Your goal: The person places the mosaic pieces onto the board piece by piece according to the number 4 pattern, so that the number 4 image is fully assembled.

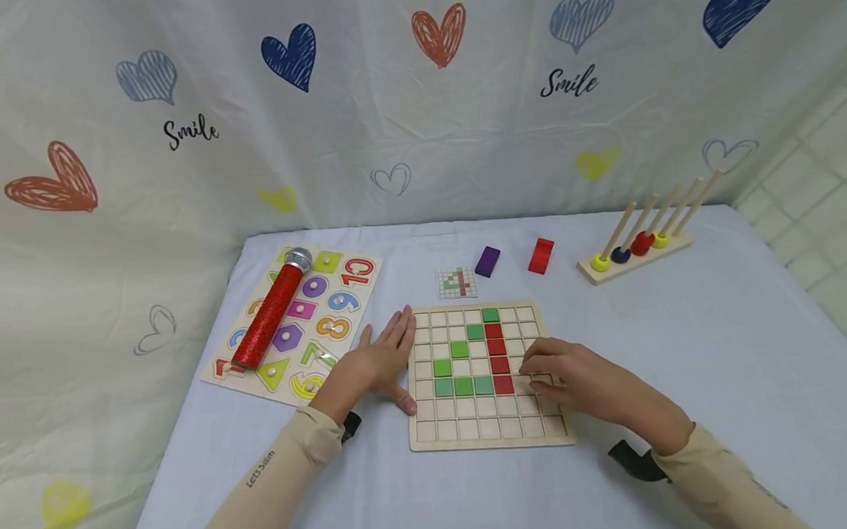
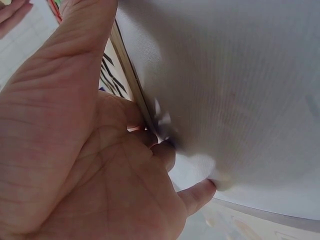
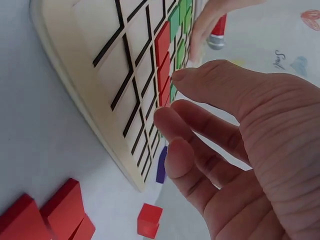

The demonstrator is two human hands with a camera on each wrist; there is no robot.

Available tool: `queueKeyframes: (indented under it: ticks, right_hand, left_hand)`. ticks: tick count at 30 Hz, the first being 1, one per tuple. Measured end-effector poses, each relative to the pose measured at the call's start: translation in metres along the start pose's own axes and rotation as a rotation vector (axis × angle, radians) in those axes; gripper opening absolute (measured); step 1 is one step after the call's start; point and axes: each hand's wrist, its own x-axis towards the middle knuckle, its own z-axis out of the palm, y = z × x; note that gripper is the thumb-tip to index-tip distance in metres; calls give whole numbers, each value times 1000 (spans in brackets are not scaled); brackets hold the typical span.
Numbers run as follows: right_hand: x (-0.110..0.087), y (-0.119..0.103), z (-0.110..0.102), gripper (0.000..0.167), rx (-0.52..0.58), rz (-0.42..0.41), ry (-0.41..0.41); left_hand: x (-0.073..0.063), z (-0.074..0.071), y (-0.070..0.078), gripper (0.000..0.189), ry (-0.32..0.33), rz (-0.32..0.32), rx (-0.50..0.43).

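Observation:
A wooden grid board (image 1: pixel 492 432) lies on the table, with green tiles (image 1: pixel 459 349) in a stepped line and a row, and red tiles (image 1: pixel 496 346) in a column. My left hand (image 1: pixel 380 363) rests at the board's left edge, fingers extended and thumb spread along its side. Over the board's right part hovers my right hand (image 1: pixel 576 375), fingers loosely bent. In the right wrist view its thumb and fingers stand apart, with nothing seen between them. Above the board lies a small pattern card (image 1: pixel 457 282) printed with a similar green and red figure.
Loose red pieces (image 3: pixel 64 212) lie beside the board's right edge. Farther back are a purple block (image 1: pixel 487 261) and a red block (image 1: pixel 541 256). A peg stand (image 1: pixel 637 259) with coloured beads stands at right. At left, a red microphone (image 1: pixel 270 314) lies on a number puzzle (image 1: pixel 252 386).

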Motion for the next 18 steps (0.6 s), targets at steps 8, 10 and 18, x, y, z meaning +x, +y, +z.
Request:
queueKeyframes:
  ticks: [8, 10, 18]
  right_hand:
    - [-5, 1, -2, 24, -33, 49, -27]
    - [-7, 2, -3, 24, -39, 59, -22]
    - [-22, 10, -14, 25, -82, 240, 9]
  left_hand:
    - [4, 5, -4, 158, 12, 3, 9]
    - [4, 5, -4, 157, 10, 4, 14]
    - [-5, -4, 1, 153, 3, 14, 3]
